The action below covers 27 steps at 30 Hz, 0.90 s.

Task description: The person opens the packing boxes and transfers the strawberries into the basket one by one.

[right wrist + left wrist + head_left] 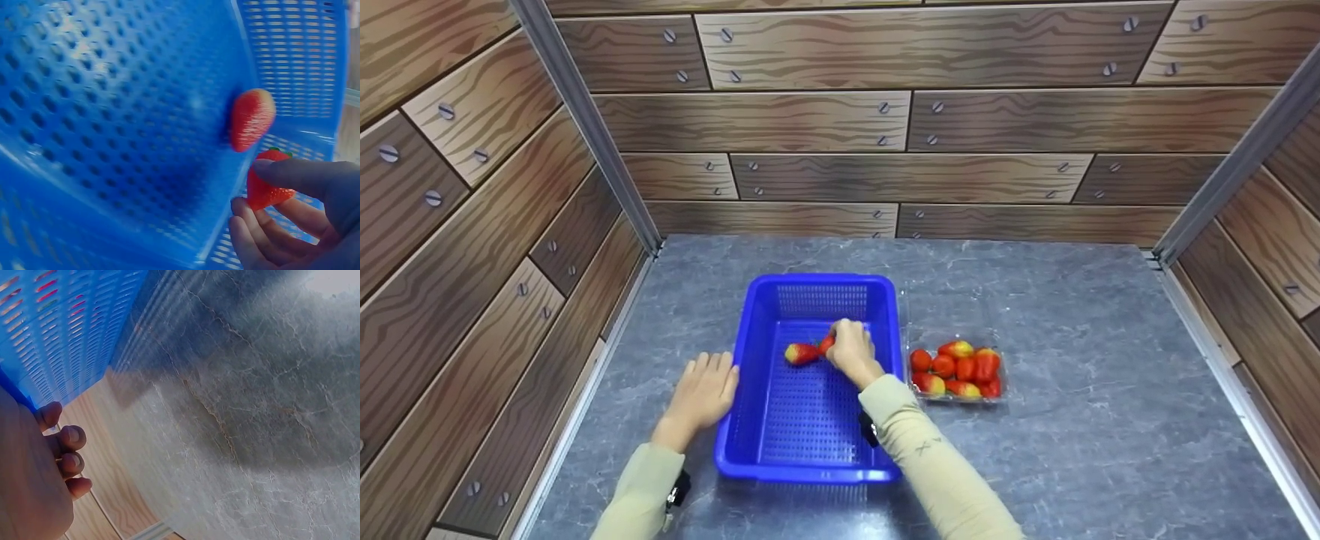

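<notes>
A blue perforated plastic basket [810, 475] stands in the middle of the table. Reaching down into it, my right hand [853, 351] pinches a red strawberry [273, 194] between thumb and fingers, just above the basket's bottom. Another strawberry [801, 354], red with a pale yellow end, lies on the basket floor to the left of that hand. My left hand [701, 391] is at the basket's left rim, fingers loosely extended and the thumb side against the edge. From the left wrist view, its fingertips [73, 434] show beside the basket's outer wall.
Right of the basket sits a clear plastic box [1003, 384] holding several red and red-yellow fruits [964, 367]. The grey marbled table [1110, 420] is bordered by wood-patterned walls [990, 120] at the back and sides, with metal rails [585, 105] at the corners.
</notes>
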Tool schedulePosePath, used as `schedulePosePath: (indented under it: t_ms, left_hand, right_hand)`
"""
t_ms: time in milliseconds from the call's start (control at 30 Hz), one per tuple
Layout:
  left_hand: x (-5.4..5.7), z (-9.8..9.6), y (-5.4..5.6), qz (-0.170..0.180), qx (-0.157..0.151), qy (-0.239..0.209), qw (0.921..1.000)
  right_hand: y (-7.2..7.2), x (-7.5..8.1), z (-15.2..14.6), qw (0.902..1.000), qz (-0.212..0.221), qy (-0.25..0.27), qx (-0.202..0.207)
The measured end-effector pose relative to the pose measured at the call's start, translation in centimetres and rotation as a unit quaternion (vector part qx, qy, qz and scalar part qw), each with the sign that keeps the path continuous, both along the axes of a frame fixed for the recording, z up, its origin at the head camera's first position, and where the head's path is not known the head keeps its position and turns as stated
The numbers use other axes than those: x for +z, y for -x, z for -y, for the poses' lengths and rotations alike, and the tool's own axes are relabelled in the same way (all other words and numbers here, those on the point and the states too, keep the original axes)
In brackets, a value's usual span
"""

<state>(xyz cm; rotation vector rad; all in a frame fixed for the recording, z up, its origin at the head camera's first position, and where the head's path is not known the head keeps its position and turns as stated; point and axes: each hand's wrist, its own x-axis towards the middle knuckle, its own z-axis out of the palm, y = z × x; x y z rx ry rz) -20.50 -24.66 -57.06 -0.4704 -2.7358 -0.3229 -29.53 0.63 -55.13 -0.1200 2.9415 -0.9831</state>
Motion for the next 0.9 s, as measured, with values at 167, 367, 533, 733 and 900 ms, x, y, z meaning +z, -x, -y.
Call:
schedulePosePath:
  t_ms: [167,367,533,733,900]
  left_hand:
    - [0.2,0.0,0.0,0.003,0.001,-0.003,1.0]
    - [0.3,-0.1,0.2,0.005,0.0,-0.009,0.9999]
    - [0.2,-0.2,0.2,0.017,0.002,-0.012,0.9998]
    - [0.2,-0.1,0.1,0.013,0.005,-0.007,0.9999]
    - [0.1,0.0,0.0,0.012,0.003,-0.011,0.9999]
  right_hand:
    - [0.2,-1.5,0.0,0.9995,0.013,0.005,-0.03]
    - [1.0,-2.4,0.6,0.9995,-0.007,0.001,-0.031]
    - [1.2,-3.2,0.8,0.9995,-0.004,-0.016,-0.026]
    - [1.1,-3.4,0.9,0.9998,-0.002,-0.016,-0.015]
    - [0.6,-3.2,1.0,0.9996,-0.005,-0.027,-0.006]
